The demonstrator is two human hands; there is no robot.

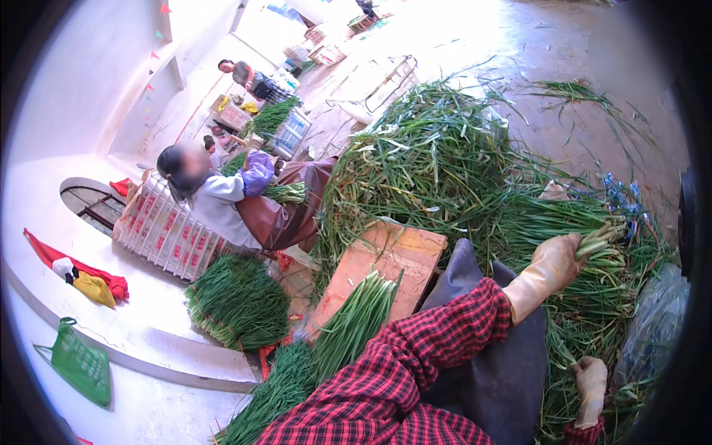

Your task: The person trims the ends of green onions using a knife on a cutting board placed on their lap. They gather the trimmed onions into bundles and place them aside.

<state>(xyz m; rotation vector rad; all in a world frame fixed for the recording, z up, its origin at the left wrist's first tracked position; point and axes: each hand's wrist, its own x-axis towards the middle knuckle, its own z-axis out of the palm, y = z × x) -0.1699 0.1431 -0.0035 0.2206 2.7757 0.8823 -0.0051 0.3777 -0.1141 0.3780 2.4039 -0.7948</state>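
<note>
My gloved left hand (548, 272) reaches across my lap and grips a bunch of garlic chives (603, 239) by the pale stalk ends. Lower down, near the right side of the view, my gloved right hand (589, 384) has its fingers closed on a few green chive stalks (564, 353). Loose chives (584, 311) are spread around both hands. A dark apron (489, 361) covers my lap. To its left, trimmed chives (356, 317) rest on a wooden board (384, 256).
A heap of leaf waste (423, 150) rises ahead. Stacked chives (239, 300) lie at left, more chives (278, 395) below. Beyond them a seated co-worker (222, 194) handles chives beside white plastic crates (167, 228). Clear plastic film (651, 328) lies at right.
</note>
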